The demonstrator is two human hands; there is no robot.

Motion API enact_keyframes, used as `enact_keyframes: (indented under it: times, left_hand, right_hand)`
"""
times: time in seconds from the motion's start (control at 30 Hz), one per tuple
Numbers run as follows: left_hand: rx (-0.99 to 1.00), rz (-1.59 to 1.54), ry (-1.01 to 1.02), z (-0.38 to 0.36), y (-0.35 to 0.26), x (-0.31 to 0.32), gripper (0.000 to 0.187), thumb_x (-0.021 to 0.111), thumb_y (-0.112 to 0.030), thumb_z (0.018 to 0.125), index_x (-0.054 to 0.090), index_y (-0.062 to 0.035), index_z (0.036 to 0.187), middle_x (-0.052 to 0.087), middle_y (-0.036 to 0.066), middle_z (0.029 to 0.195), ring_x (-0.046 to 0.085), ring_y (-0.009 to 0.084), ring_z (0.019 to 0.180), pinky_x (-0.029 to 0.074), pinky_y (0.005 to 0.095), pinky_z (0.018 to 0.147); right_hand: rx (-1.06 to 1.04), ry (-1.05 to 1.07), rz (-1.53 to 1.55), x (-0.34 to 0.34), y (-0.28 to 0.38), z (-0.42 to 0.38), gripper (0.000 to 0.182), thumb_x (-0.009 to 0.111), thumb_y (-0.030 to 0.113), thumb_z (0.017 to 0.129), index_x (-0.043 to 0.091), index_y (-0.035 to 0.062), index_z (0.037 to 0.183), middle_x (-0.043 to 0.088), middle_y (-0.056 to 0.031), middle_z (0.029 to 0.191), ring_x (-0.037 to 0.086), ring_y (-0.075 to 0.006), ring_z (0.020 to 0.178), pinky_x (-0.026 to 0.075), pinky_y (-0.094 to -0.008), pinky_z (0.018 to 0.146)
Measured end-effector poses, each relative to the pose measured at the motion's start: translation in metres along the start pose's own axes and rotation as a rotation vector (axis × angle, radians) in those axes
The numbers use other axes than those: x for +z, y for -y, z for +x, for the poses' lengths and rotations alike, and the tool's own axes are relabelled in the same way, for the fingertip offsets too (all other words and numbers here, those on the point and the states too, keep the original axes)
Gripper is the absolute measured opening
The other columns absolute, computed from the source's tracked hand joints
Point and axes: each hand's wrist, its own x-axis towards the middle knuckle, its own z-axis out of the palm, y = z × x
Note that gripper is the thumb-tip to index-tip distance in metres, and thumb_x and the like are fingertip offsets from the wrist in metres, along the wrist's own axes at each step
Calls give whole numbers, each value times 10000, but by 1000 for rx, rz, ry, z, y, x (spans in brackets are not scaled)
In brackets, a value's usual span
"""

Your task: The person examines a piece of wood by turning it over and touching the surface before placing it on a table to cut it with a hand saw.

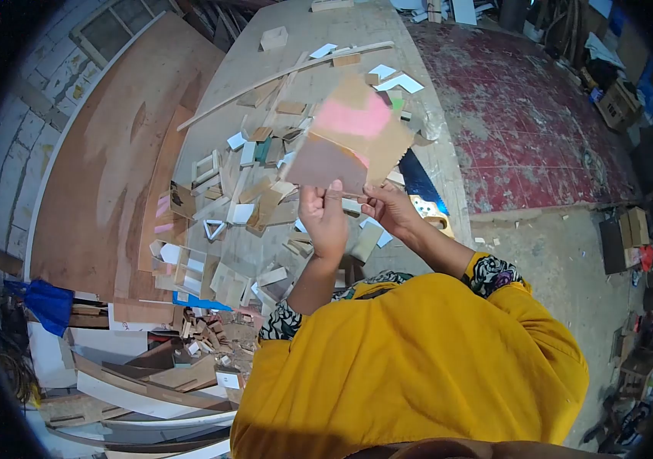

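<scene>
A sheet of sandpaper is stretched out between both hands above the workbench. Its back is tan with a large pink patch, the lower left part shows a grey-brown face, and the right edge looks torn and jagged. My left hand pinches the lower edge, thumb on top. Close beside it, my right hand grips the lower right corner between thumb and fingers. Just right of that hand lies a handsaw with a dark blue blade and a light wooden handle. Small wood offcuts lie under and left of the sheet.
The long workbench carries a thin wooden strip, white pieces and a small triangular frame. A large plywood panel leans at left. Scrap wood is piled lower left. Red flooring lies to the right.
</scene>
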Motion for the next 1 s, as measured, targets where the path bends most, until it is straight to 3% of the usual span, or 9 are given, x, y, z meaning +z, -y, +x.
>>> enact_keyframes:
  times: [0.23, 0.43, 0.5, 0.63, 0.67, 0.73, 0.8, 0.83, 1.0]
  left_hand:
    - [-277, -389, -232, 13, 7, -25, 378, 533, -27, 868, 418, -48, 1228, 551, 71, 1064, 581, 158, 926, 514, 328, 760]
    - [-327, -413, -269, 5, 15, -26, 359, 537, -25, 866, 435, -52, 1209, 565, 59, 1042, 565, 121, 877, 475, 263, 705]
    - [-190, -179, -196, 7, 15, -26, 358, 531, -17, 866, 436, -56, 1208, 570, 58, 1037, 548, 106, 854, 452, 246, 689]
    - [-38, 19, -149, 4, 9, -24, 260, 517, -19, 873, 507, -43, 1132, 595, 78, 944, 547, 86, 803, 453, 240, 669]
    - [-10, 353, -65, 2, 10, -31, 215, 509, 3, 859, 541, -34, 1069, 610, 88, 920, 573, 119, 794, 464, 254, 680]
    - [17, 684, 33, 4, 7, -33, 184, 501, 24, 845, 575, -25, 1005, 625, 98, 897, 598, 153, 786, 476, 269, 691]
    - [494, 793, 178, 15, -5, -24, 193, 498, 67, 790, 609, -17, 924, 649, 103, 883, 636, 241, 821, 497, 301, 721]
    - [492, 793, 180, 18, -9, -22, 193, 498, 67, 790, 609, -17, 924, 649, 103, 883, 636, 241, 821, 497, 301, 721]
    - [908, 1005, 241, 29, -27, -31, 402, 565, -13, 764, 517, -43, 1162, 588, 114, 1126, 521, 337, 1101, 373, 468, 952]
  right_hand:
    - [-497, -236, -404, -6, 49, -13, 675, 660, 144, 775, 301, 83, 1343, 451, -89, 1120, 503, -174, 968, 434, -297, 821]
    - [-822, -209, -1219, 7, 62, -34, 707, 733, 238, 683, 402, 76, 1286, 413, -159, 1225, 449, -295, 1077, 384, -373, 903]
    - [-948, -291, -1656, 17, 60, -39, 718, 743, 283, 683, 408, 79, 1285, 344, -196, 1341, 331, -356, 1234, 282, -438, 1013]
    - [-1097, -189, -1617, 38, 75, -42, 679, 732, 311, 687, 442, 128, 1273, 313, -203, 1363, 278, -394, 1258, 236, -472, 1034]
    - [-1093, -189, -1621, 44, 79, -44, 679, 732, 311, 687, 442, 128, 1273, 313, -203, 1363, 278, -394, 1258, 236, -472, 1034]
    - [-1309, -98, -1682, 59, 89, -49, 582, 713, 271, 688, 504, 152, 1218, 406, -146, 1310, 339, -352, 1237, 214, -484, 1041]
    - [-1346, 8, -1813, 73, 99, -54, 515, 692, 247, 692, 532, 173, 1176, 466, -88, 1239, 389, -300, 1205, 219, -505, 1028]
    - [-1383, 128, -1939, 77, 100, -54, 453, 671, 224, 697, 559, 193, 1135, 526, -30, 1168, 440, -248, 1173, 224, -526, 1016]
    - [-1433, 311, -1745, 68, 91, -48, 179, 602, 145, 679, 648, 180, 849, 613, 28, 895, 574, -169, 922, 256, -482, 1020]
